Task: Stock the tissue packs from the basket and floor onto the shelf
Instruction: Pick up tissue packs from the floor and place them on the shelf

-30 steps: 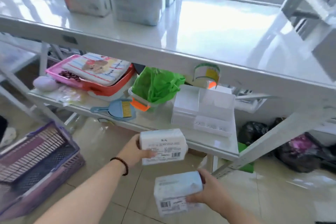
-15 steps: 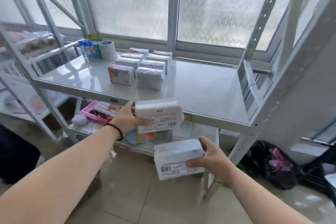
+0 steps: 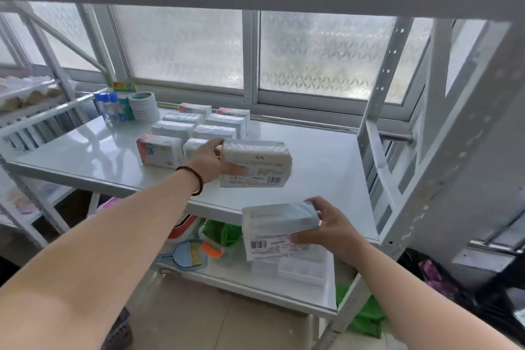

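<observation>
My left hand (image 3: 208, 160) grips a white tissue pack (image 3: 257, 163) by its left end, holding it over the white shelf (image 3: 321, 167), just right of the packs standing there. Several tissue packs (image 3: 196, 129) stand in rows on the shelf, the nearest one with an orange-and-blue wrapper (image 3: 159, 149). My right hand (image 3: 332, 229) holds a pale blue tissue pack (image 3: 279, 229) lower down, in front of the shelf's front edge, barcode side toward me.
Bottles (image 3: 112, 106) and a tape roll (image 3: 143, 105) stand at the shelf's back left. A metal upright (image 3: 377, 133) bounds the shelf on the right. The lower shelf holds a small dustpan (image 3: 186, 254), green bag (image 3: 223, 233) and clear boxes (image 3: 301, 267).
My view rose from the lower shelf to the middle one. My left hand carried the white pack up and forward over the shelf; my right hand lifted the blue pack to the shelf's front edge.
</observation>
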